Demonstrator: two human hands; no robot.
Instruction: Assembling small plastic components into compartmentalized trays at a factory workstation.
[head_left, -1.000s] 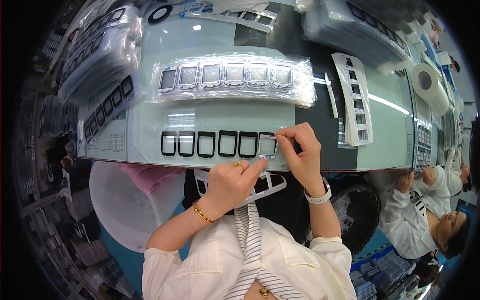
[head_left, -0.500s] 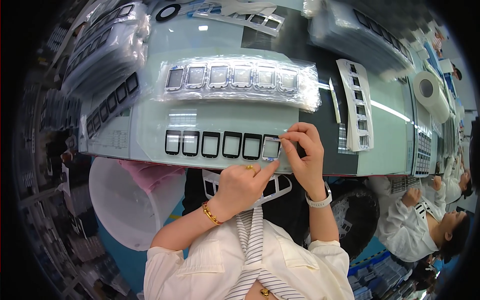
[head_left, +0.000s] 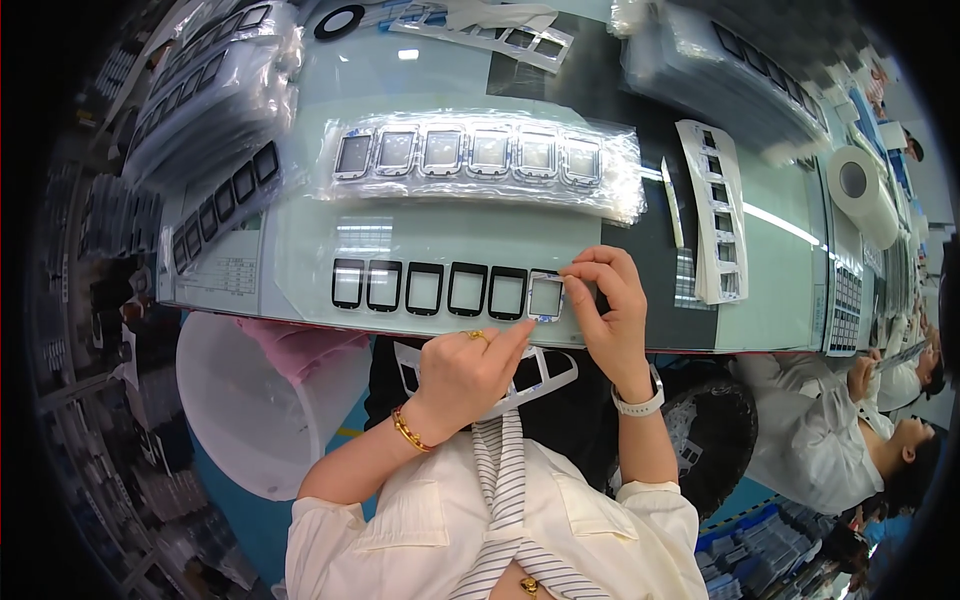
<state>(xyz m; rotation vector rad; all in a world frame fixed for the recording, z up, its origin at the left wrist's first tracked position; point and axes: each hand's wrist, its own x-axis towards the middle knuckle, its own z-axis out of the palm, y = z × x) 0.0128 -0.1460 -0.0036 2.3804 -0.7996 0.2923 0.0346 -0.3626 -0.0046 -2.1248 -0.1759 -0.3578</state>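
Observation:
A row of black rectangular frames [head_left: 424,289] with clear windows lies along the near edge of the glass-topped table. The rightmost piece [head_left: 546,297] has a whitish border with blue marks. My right hand [head_left: 612,300] pinches at its upper right corner, thumb and index finger together. My left hand [head_left: 468,368] is closed just below the row, its index fingertip close to that piece's lower left corner. Under its curled fingers passes a white strip with dark rectangular openings [head_left: 556,368], seemingly held there; the fingers' undersides are hidden.
Beyond the row lies a clear plastic-wrapped tray of framed panels [head_left: 442,150]. A white knife-like tool [head_left: 672,205] and a white strip stack [head_left: 712,215] lie right. Wrapped stacks [head_left: 215,100] stand far left. A white bin [head_left: 245,400] sits below; a co-worker [head_left: 840,430] is at right.
My left hand has drawn back left from the rightmost piece, and the white strip beneath it has shifted left too. My right hand stays at the corner. The co-worker's arms have moved.

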